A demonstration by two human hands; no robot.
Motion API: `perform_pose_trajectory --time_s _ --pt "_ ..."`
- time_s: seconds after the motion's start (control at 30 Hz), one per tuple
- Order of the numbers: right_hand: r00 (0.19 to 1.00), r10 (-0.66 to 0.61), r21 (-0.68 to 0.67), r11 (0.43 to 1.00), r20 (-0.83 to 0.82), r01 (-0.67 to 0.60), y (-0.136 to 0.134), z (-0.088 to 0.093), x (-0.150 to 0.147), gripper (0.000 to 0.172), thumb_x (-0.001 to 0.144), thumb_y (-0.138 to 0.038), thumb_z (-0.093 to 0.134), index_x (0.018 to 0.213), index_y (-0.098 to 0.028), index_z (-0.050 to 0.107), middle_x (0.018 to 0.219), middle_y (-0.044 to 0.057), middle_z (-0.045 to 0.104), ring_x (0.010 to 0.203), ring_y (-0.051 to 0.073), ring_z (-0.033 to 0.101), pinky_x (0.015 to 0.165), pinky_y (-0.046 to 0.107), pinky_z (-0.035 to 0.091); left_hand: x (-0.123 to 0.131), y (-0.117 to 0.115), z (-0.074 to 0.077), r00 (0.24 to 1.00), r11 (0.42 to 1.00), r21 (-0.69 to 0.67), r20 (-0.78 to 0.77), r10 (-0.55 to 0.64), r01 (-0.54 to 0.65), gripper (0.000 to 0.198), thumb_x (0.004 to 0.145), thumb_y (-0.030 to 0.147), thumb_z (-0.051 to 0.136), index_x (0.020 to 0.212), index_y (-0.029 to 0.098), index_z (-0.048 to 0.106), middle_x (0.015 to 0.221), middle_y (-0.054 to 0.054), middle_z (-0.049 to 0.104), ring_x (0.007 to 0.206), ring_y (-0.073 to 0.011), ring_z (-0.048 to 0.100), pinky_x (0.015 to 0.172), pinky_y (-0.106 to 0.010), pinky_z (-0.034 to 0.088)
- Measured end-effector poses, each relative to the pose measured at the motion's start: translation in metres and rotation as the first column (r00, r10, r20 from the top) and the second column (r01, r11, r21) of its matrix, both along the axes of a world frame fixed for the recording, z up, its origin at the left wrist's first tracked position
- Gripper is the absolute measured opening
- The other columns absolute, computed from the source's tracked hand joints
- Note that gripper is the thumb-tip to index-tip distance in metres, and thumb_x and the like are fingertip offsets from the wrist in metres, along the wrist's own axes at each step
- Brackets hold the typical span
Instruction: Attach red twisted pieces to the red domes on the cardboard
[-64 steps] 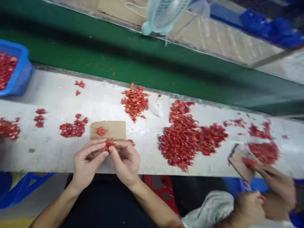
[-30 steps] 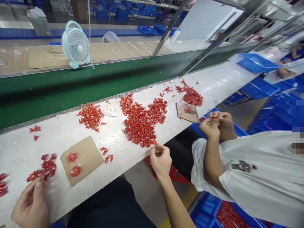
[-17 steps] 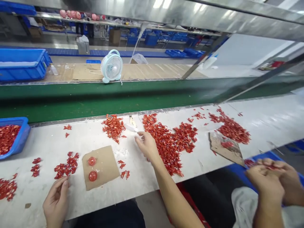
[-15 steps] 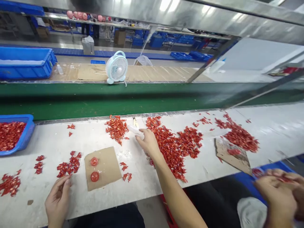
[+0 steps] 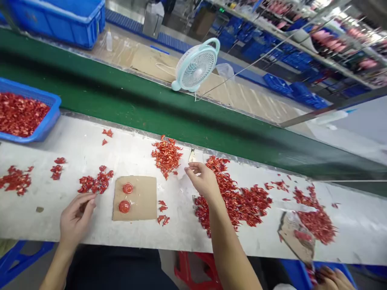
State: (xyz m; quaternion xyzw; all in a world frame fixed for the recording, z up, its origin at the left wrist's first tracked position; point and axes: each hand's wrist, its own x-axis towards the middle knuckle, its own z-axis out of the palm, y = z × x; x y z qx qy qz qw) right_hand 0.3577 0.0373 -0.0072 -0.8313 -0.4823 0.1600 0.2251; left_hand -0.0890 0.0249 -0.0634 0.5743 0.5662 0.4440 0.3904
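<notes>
My left hand (image 5: 77, 217) rests low over the white table, thumb and index finger close together in a pinch; anything between them is too small to make out. Just beyond its fingertips lies a small heap of red, shiny pieces (image 5: 96, 181). My right hand (image 5: 203, 180) hovers with fingers curled and thumb slightly apart, nothing visible in it. It is between a pointed red heap (image 5: 167, 156) and a larger red heap (image 5: 242, 201). A small pale-tipped tool (image 5: 192, 155) lies behind it. Two round red pieces (image 5: 126, 197) sit on a cardboard square (image 5: 142, 203) between my hands.
A blue basket (image 5: 50, 121) of red pieces stands at far left. A light-blue fan (image 5: 198, 66) and a blue crate (image 5: 87, 28) stand beyond the green panel (image 5: 127, 94). A co-worker's hand (image 5: 335, 280) is at lower right, near another cardboard piece (image 5: 294, 233).
The view has tilted and shifted. The whitish translucent thing at my right fingertips is gone from there; a blurred similar one shows farther right. My left hand stays near the small red heap.
</notes>
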Motion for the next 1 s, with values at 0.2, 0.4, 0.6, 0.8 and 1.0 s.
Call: perform_pose_trajectory --time_s 0.2,0.4,0.6,0.8,1.0 --pt "0.966 0.177 0.045 0.981 0.186 -0.189 -0.005 0.007 -0.009 0.03 0.083 -0.031 0.053 0.103 -0.019 0.072 0.101 0.012 0.073 0.085 0.026 0.065 0.084 0.042 0.05 0.0 -0.001 0.0 0.999 0.999 0.037 0.027 -0.017 0.016 0.015 0.088 0.02 0.07 0.102 0.022 0.076 0.105 -0.006 0.072 0.091 -0.0175 0.068 0.077 -0.028 0.056" --pt "0.993 -0.079 -0.032 0.996 0.087 0.082 -0.012 0.011 0.01 0.031 0.087 -0.045 0.055 0.092 -0.018 0.069 0.076 0.008 0.071 0.062 0.022 0.062 0.064 0.034 0.047 0.004 0.001 0.007 0.999 0.999 0.05 0.04 -0.01 0.008 0.013 0.09 0.02 0.068 0.1 0.022 0.076 0.101 -0.003 0.071 0.083 -0.0138 0.067 0.071 -0.024 0.055" --pt "0.996 0.023 -0.035 0.999 -0.086 -0.026 -0.058 0.006 -0.009 0.046 0.088 -0.06 0.061 0.1 -0.017 0.07 0.086 0.009 0.072 0.067 0.021 0.061 0.064 0.033 0.048 0.005 0.0 0.005 0.999 1.0 0.026 0.029 -0.012 0.011 0.013 0.089 0.022 0.069 0.101 0.022 0.076 0.104 -0.004 0.071 0.08 -0.014 0.066 0.07 -0.026 0.054" --pt "0.988 -0.017 -0.019 1.0 -0.154 0.014 -0.086 -0.017 -0.052 0.048 0.086 -0.055 0.069 0.116 -0.017 0.067 0.104 0.011 0.07 0.087 0.024 0.064 0.067 0.034 0.051 0.006 0.0 0.007 1.0 1.0 0.019 0.001 -0.001 0.001 0.013 0.089 0.024 0.07 0.099 0.022 0.076 0.104 -0.004 0.072 0.088 -0.0163 0.067 0.073 -0.026 0.055" --pt "0.997 -0.056 0.012 0.998 -0.053 0.057 -0.086 -0.029 -0.08 0.048 0.08 -0.054 0.073 0.111 -0.019 0.063 0.1 0.009 0.069 0.09 0.027 0.064 0.076 0.039 0.053 0.008 0.001 0.01 1.0 1.0 0.023 0.016 -0.011 0.01 0.013 0.089 0.026 0.069 0.099 0.021 0.076 0.103 -0.005 0.072 0.085 -0.0163 0.067 0.071 -0.027 0.056"
